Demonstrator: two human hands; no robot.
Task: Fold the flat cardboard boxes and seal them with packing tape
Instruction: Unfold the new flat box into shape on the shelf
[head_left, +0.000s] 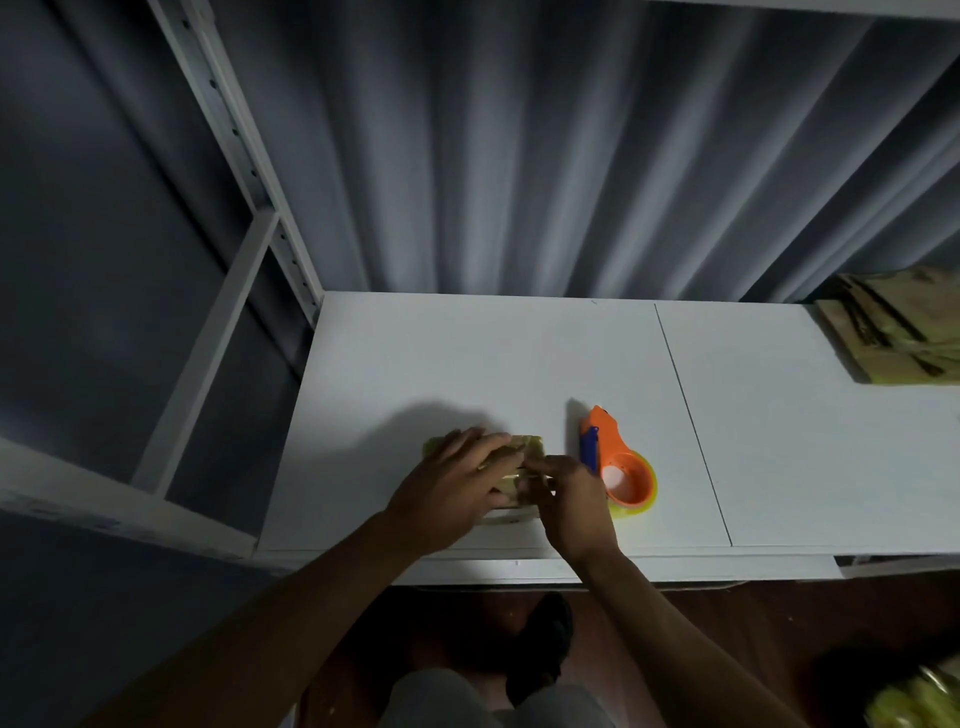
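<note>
1. Both hands covered most of the small cardboard box (530, 448); only its far edge and a strip between the hands showed.
2. The left hand (451, 486) hid the box's left and near parts.
3. The right hand (569, 499) fingertips were blurred; their grip could not be told.
4. The stack of flat cardboard (898, 332) was cut off at the right edge.
5. A yellowish blurred thing (919, 701) in the near right corner could not be identified.

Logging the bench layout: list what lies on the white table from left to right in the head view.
small cardboard box under both hands → orange tape dispenser → stack of flat cardboard at the far right edge.
</note>
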